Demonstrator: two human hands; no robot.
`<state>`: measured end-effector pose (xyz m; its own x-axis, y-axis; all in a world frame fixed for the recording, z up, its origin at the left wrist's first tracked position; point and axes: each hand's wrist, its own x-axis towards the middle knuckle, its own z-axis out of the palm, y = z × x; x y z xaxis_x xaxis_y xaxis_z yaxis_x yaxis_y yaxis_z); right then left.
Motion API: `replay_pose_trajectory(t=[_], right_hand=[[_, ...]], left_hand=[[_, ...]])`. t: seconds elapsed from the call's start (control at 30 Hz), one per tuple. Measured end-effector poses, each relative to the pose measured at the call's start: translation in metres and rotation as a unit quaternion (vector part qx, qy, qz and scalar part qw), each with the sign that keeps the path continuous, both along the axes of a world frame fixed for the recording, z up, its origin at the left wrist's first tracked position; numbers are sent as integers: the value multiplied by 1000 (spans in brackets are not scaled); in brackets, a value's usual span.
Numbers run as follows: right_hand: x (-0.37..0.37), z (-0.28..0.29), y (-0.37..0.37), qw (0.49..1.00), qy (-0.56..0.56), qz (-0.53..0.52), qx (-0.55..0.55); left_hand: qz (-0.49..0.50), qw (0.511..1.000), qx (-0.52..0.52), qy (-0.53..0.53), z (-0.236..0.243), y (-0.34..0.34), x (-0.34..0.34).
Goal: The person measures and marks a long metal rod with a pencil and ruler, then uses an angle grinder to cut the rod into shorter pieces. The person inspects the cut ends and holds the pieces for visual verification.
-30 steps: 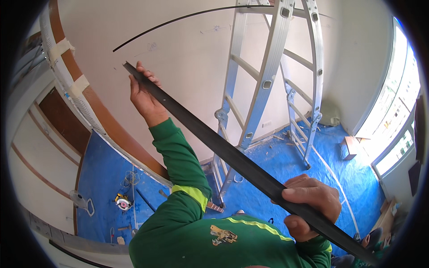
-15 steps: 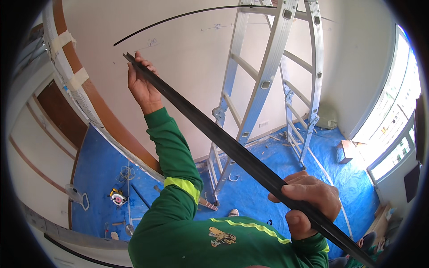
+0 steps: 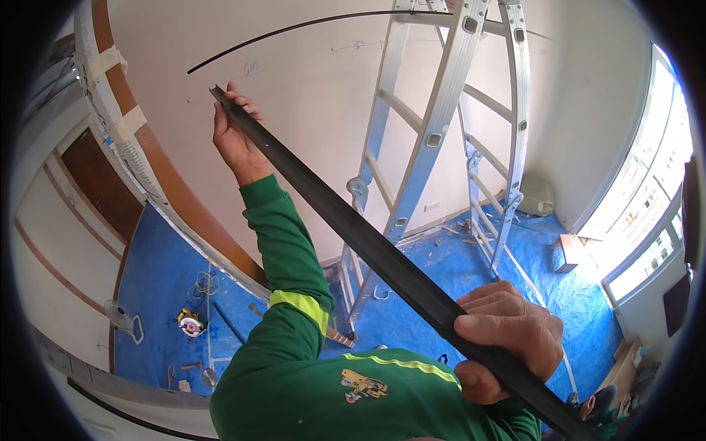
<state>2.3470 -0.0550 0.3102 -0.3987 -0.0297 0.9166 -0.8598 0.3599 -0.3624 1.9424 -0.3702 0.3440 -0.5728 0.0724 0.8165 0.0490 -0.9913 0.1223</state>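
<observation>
A long black channel strip [image 3: 353,220] runs slantwise across the view, from the upper left down to the lower right. Near its far end, my left hand [image 3: 239,143] supports it from below, fingers curled round the edge. My right hand [image 3: 511,338] grips the strip closer to my body, thumb on top and fingers over the far side. Behind the strip's far end is a pale wall [image 3: 294,110] with pencil marks, where a thin black strip [image 3: 294,28] runs along high up.
An aluminium ladder [image 3: 434,140] stands just beyond the strip. Blue sheeting [image 3: 158,294] covers the floor, with a circular saw [image 3: 191,323], cable and offcuts on it. A fan [image 3: 121,320] is at left, a small box [image 3: 566,253] by the window. A person's feet [image 3: 588,406] show at lower right.
The strip's far end has shifted slightly right along with my left hand. My right hand has moved a little left and down, still gripping the strip.
</observation>
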Motion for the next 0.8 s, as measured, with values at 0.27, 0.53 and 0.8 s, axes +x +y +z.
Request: replay_pose_trajectory(t=[0.27, 0.53, 0.8], right_hand=[[33, 3, 22, 1000, 6, -4, 10], [69, -5, 39, 997, 37, -1, -71], [112, -9, 53, 999, 8, 2, -44]], left_hand=[[-56, 998, -14, -24, -13, 42, 21], [-62, 992, -66, -88, -24, 79, 64], [-115, 978, -119, -128, -53, 100, 94]])
